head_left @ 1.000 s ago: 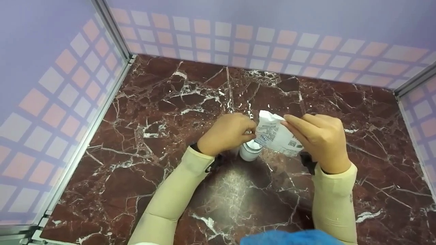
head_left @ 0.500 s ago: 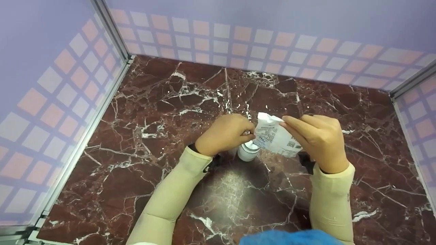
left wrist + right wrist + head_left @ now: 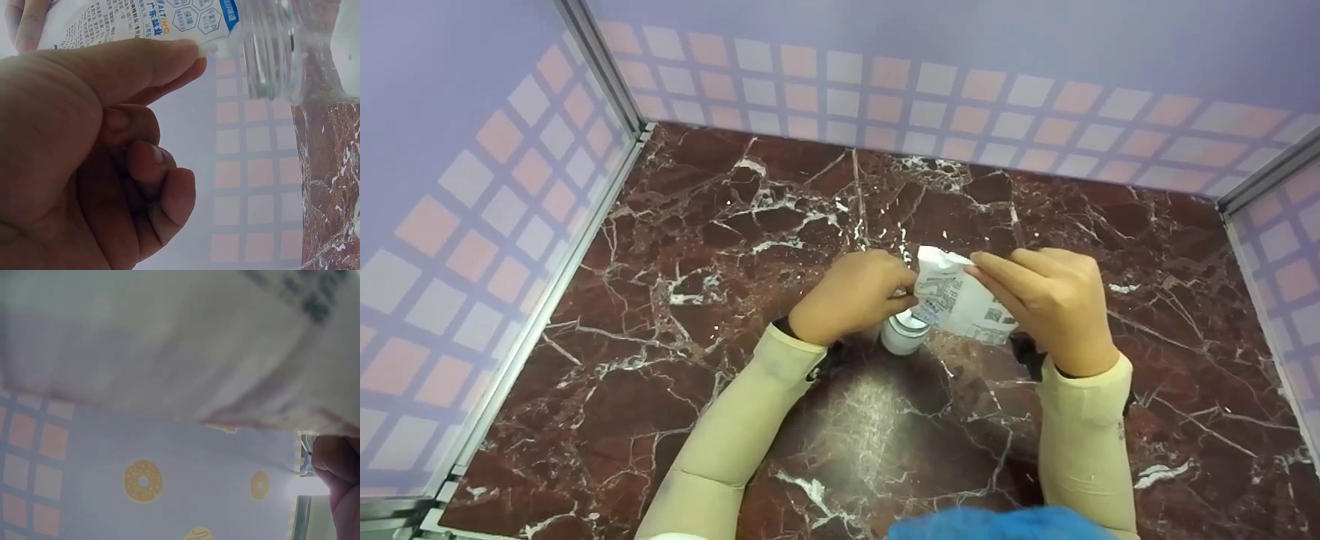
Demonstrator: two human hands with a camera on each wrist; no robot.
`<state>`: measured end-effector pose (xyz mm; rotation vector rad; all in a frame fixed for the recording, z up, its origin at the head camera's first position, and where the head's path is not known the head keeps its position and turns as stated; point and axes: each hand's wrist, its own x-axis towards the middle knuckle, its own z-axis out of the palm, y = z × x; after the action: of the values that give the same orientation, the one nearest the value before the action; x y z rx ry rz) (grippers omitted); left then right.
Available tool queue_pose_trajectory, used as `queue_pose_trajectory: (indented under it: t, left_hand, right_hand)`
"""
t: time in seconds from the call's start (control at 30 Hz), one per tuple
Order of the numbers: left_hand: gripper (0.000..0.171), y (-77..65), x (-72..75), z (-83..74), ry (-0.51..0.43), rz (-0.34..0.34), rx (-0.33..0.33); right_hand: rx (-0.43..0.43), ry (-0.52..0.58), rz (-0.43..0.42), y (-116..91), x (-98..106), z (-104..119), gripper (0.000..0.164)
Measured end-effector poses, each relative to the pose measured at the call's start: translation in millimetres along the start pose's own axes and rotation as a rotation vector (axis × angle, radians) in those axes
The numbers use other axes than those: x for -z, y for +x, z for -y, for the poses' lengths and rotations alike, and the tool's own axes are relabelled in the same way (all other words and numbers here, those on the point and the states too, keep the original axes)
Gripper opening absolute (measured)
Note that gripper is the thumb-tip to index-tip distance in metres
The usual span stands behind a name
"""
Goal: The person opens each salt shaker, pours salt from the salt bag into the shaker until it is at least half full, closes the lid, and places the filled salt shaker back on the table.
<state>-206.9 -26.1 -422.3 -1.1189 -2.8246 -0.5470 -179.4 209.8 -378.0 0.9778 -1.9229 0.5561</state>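
Observation:
A white printed salt bag [image 3: 960, 307] is held tilted, its lower left corner at the mouth of a glass jar [image 3: 903, 341]. The jar stands upright, with white stuff inside. My right hand [image 3: 1054, 307] grips the bag's upper right end. My left hand [image 3: 851, 296] pinches the low corner between thumb and forefinger, other fingers curled, as the left wrist view shows. There, white grains lie between the bag [image 3: 129, 25] corner and the jar's threaded neck [image 3: 267, 50]. The bag [image 3: 157, 354] fills the upper right wrist view, blurred.
White grains and crumbs [image 3: 906, 255] are scattered on the dark red marbled tabletop [image 3: 720, 247] beyond my hands. Purple panels with a checked pattern [image 3: 802, 90] wall the table at the back and both sides. Something blue [image 3: 997, 523] shows at the near edge.
My right hand and the bag have shifted slightly left. The left hand stays at the jar mouth, still pinching the corner, and the head view has drifted a little.

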Motion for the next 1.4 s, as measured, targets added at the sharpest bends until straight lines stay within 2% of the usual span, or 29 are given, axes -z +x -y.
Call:
queue_pose_trajectory:
  t: [0.2, 0.4, 0.63, 0.87, 1.13, 1.4]
  left_hand:
    - [0.017, -0.7, 0.8, -0.5, 0.0, 0.004, 0.001]
    - [0.015, 0.6, 0.7, 0.6, -0.02, 0.02, 0.024]
    - [0.013, 2.9, 0.6, 0.1, -0.038, 0.036, 0.016]
    - [0.012, 2.5, -0.9, 0.8, -0.077, 0.033, 0.035]
    - [0.02, 4.0, -1.5, 3.1, -0.021, 0.031, 0.071]
    - [0.019, 4.3, -3.7, 4.8, -0.042, 0.037, 0.086]
  right_hand:
    - [-0.009, 0.012, 0.002, -1.6, 1.3, -0.6, 0.019]
    - [-0.017, 0.062, 0.039, -0.9, 1.1, -6.7, 0.019]
    - [0.02, 0.053, 0.08, 6.8, 5.2, -8.1, 0.016]
    - [0.042, 0.063, 0.175, 14.0, 5.2, -9.9, 0.013]
    - [0.037, 0.073, 0.22, 19.8, 1.1, -17.0, 0.01]
    - [0.046, 0.074, 0.238, 23.4, 0.5, -16.5, 0.01]
